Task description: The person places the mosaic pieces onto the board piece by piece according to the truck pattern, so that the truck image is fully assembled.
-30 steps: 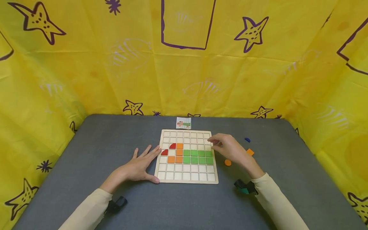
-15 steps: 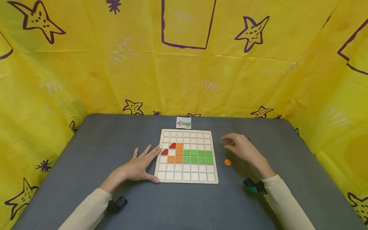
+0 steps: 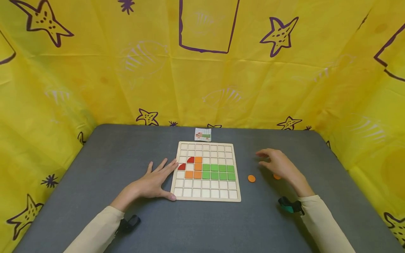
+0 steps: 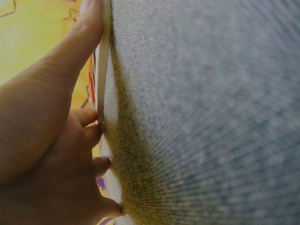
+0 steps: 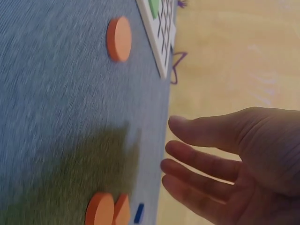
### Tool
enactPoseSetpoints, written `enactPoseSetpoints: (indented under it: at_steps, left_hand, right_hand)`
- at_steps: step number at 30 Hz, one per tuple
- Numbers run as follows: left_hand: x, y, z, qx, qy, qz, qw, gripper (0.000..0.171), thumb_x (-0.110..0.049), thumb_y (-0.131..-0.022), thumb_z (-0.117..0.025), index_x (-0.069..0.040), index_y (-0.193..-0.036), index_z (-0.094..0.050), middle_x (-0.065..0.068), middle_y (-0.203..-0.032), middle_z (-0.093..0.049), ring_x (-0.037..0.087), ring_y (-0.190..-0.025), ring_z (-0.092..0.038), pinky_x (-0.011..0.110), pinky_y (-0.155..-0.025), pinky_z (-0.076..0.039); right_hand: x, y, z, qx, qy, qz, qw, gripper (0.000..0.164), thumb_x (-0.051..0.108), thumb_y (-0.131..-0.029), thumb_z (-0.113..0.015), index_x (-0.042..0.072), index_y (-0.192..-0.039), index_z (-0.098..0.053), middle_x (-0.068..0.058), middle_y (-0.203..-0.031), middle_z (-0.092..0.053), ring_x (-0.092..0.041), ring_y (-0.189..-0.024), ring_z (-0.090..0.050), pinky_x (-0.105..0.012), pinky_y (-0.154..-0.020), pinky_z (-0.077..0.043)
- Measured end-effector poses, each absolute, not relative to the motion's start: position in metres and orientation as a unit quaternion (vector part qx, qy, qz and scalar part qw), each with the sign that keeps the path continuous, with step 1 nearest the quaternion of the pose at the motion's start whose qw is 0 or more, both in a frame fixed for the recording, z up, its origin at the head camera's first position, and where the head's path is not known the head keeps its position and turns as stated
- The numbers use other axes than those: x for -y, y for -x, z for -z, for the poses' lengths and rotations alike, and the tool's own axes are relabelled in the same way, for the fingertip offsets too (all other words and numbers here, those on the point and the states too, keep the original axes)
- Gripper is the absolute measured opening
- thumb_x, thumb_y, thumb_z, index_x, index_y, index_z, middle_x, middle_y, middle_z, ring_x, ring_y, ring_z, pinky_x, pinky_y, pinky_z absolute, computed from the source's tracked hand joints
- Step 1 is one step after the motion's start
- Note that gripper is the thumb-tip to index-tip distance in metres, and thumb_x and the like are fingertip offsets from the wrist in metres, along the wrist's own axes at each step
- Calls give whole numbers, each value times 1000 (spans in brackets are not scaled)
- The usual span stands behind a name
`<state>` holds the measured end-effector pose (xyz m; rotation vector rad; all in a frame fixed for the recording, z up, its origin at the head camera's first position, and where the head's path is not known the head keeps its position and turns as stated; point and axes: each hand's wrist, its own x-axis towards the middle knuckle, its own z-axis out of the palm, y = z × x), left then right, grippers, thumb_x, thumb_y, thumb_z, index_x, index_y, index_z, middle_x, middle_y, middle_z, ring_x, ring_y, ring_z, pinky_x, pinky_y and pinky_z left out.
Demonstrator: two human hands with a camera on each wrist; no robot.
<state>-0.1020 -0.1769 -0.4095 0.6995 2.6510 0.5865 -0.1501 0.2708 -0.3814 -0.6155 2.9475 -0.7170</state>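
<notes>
My left hand lies spread at the left edge of a wooden grid board, its thumb at the near corner and its fingertips along the rim. Set in the board are green squares, orange squares and two red quarter-circles. To the right of the board my right hand hovers over the table, fingers loosely bent and holding nothing. Close by on the table are two orange discs; the right wrist view also shows another orange piece and a dark blue piece.
Behind the board lies a small picture card showing a coloured grid pattern. The grey table ends at a yellow curtain printed with starfish and fish.
My right hand has drawn away from the board's right edge, moving right toward the loose pieces. The left hand keeps its place on the board.
</notes>
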Motion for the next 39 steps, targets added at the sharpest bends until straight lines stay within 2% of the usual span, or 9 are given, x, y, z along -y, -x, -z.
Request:
enactPoseSetpoints:
  at_steps: [9,18,25,31,35,39]
  left_hand:
    - [177,103,411,-934,-242,-203,168,117,-62,-70,-78,-9,-157,-20,9,-164,-12,41,-148,-3,73,-106,6]
    - [177,102,411,-934,-239,-205,170,118,-63,-69,-78,-9,-157,-20,9,-164,-12,42,-148,-3,73,-106,6]
    - [179,101,409,-934,-238,-208,168,118,-63,-70,-78,-9,-157,-20,10,-164,-13,42,-148,-3,72,-106,6]
    - [178,102,408,-933,-236,-210,174,117,-62,-70,-78,-10,-157,-20,9,-164,-12,42,-148,-2,72,-106,7]
    - [176,103,409,-933,-237,-209,174,117,-62,-70,-78,-10,-157,-20,9,-164,-13,42,-148,-3,72,-106,7]
    - [176,102,410,-933,-238,-208,172,117,-61,-70,-79,-9,-157,-20,10,-164,-13,42,-148,-3,72,-106,6]
  right_hand:
    - [-292,148,381,-957,175,227,54,37,6,-89,-70,-6,-123,-63,-24,-117,-65,-42,-105,-61,-54,-86,-50]
    - [-304,144,381,-969,114,204,80,44,13,-89,-71,-5,-127,-60,-24,-119,-65,-39,-98,-65,-49,-74,-54]
    - [-311,142,387,-978,92,176,56,45,21,-87,-74,-6,-121,-62,-22,-104,-69,-36,-86,-65,-51,-69,-51]
    - [-315,142,393,-976,106,187,39,40,13,-83,-76,-6,-117,-64,-10,-87,-66,-22,-71,-59,-39,-60,-48]
    - [-316,142,394,-970,121,211,18,37,7,-82,-76,-8,-114,-65,-9,-84,-65,-21,-71,-57,-37,-62,-47]
    - [-316,142,396,-962,128,240,-8,32,3,-83,-75,-7,-112,-67,-9,-84,-65,-26,-77,-63,-40,-66,-51]
